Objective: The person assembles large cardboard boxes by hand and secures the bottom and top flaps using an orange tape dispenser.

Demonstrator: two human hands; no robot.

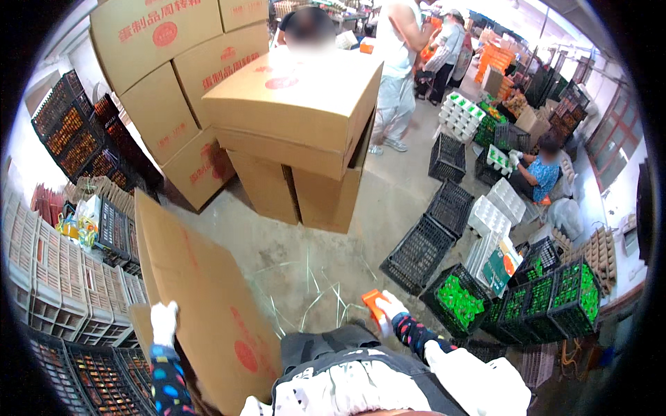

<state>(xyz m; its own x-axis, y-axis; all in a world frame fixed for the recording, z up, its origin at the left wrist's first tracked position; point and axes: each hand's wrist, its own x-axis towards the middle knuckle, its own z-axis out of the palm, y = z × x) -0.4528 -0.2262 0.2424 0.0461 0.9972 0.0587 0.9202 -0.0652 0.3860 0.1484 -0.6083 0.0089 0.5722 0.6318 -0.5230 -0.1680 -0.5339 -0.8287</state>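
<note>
My left hand, in a white glove, is closed on the edge of a brown cardboard box. The box stands on end at my left side, its long panel with red print turned toward the middle. In my right hand, also gloved in white, is what looks like an orange tape dispenser, held out in front of my body and apart from the box. The fingers partly hide it, so its far side does not show.
Stacked cartons stand ahead. Grey crates line the left. Black crates, some with green packets, spread along the right near egg trays. A seated person works there; another person stands beyond the cartons. Pale straps litter the floor.
</note>
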